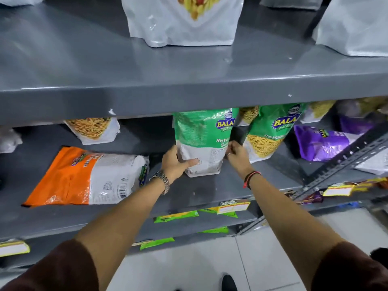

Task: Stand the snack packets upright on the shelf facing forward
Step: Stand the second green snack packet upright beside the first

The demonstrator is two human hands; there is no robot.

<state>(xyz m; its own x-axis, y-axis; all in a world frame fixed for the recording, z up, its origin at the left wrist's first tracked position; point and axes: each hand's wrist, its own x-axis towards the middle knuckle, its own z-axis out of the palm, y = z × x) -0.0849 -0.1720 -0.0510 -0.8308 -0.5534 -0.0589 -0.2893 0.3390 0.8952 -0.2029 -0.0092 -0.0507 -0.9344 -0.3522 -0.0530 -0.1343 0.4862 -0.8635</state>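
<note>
A green and white snack packet [202, 141] stands upright on the middle grey shelf [210, 190], its printed back side turned partly toward me. My left hand [176, 163] grips its lower left edge, thumb across the front. My right hand [236, 153] pinches its right edge. Just to the right stands a second green packet [270, 133], front facing out. An orange and white packet [88, 177] lies flat on the shelf at the left.
A purple packet [321, 142] leans at the right beside a slotted metal upright [346, 162]. White packets [182, 19] stand on the upper shelf. Another white packet [93, 130] stands behind the orange one. Price labels [234, 206] line the shelf edges below.
</note>
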